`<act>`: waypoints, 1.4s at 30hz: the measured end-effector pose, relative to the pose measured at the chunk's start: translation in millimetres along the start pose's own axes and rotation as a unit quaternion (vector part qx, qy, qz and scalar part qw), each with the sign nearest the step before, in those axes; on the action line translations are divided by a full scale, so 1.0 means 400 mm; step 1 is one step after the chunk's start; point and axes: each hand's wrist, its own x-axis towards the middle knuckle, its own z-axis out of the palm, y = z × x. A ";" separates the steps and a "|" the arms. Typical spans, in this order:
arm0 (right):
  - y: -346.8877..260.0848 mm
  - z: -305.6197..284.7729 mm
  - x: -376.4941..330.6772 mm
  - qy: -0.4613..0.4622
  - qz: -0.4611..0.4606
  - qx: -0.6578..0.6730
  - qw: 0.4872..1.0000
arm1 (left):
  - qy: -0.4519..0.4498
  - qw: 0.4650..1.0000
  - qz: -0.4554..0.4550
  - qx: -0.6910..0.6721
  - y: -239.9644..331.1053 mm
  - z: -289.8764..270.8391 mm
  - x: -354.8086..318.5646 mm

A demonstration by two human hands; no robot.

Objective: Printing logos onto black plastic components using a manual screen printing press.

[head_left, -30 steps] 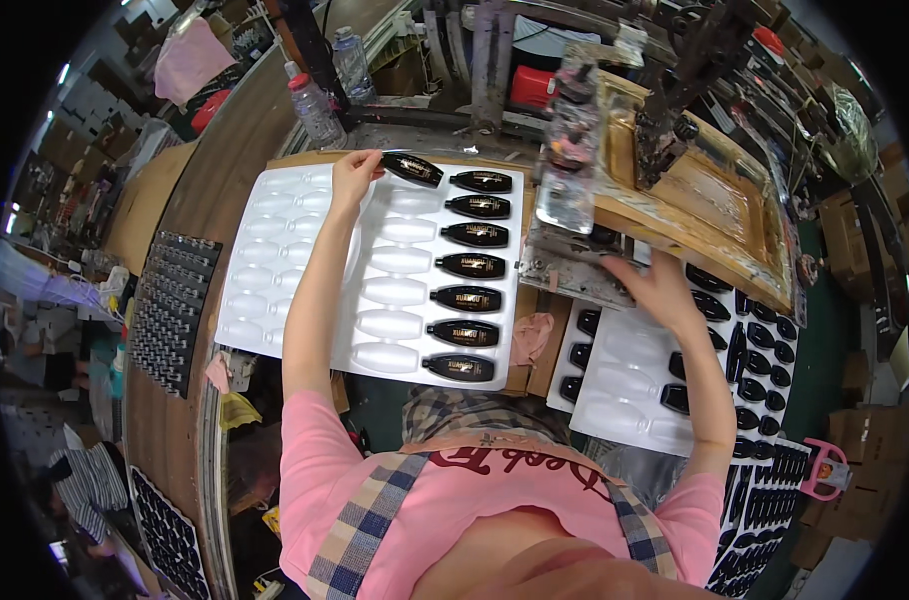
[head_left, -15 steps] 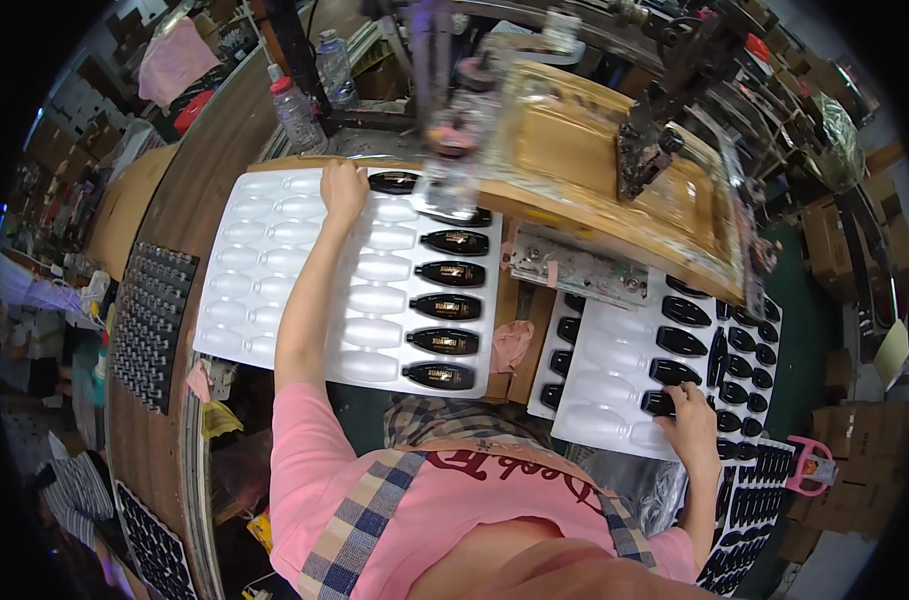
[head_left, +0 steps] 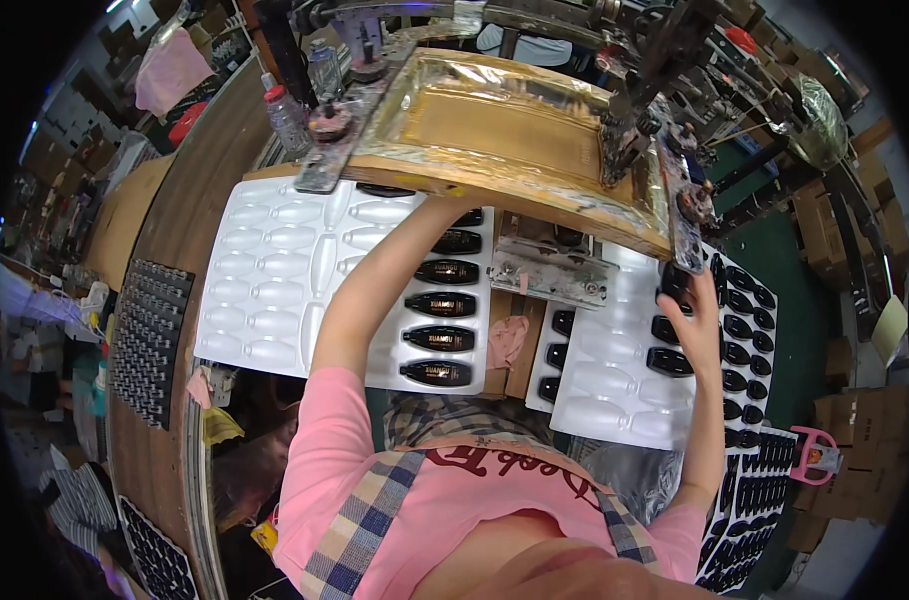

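My left forearm reaches up to the wooden screen-printing frame (head_left: 505,188); my left hand is hidden beneath it. My right hand (head_left: 701,322) is at the frame's right end, fingers stretched upward and thumb apart. It is over the right white moulded tray (head_left: 615,405), close to a glossy black bottle (head_left: 675,285). More plain black bottles (head_left: 669,361) lie in that tray, beside hollows without bottles. On the left white tray (head_left: 265,290), a column of black bottles with gold print (head_left: 439,339) lies along the right side. Below the frame stands a paint-stained metal fixture (head_left: 550,272).
Metal clamps and arms (head_left: 630,140) carry the frame. On the left bench sits a dark board of small pegs (head_left: 155,340). Clear bottles, one with a red cap (head_left: 285,115), stand behind. Several sheets of black parts (head_left: 760,480) and a pink tape dispenser (head_left: 817,456) are at right.
The frame has swung left over the trays. My left hand has gone right, under it. My right hand has moved up the tray; the lowest black bottle it was gripping has left its hollow.
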 end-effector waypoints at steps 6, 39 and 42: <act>-0.057 0.142 0.109 -0.084 -0.033 -0.038 0.995 | 0.032 0.974 -0.124 -0.186 0.033 -0.069 0.037; -0.013 -0.111 -0.162 -0.017 0.178 -0.280 0.943 | 0.090 0.970 -0.149 0.167 -0.141 -0.151 -0.243; 0.016 -0.071 -0.092 0.033 0.072 -0.084 0.993 | 0.084 0.991 0.035 0.100 -0.063 -0.049 -0.139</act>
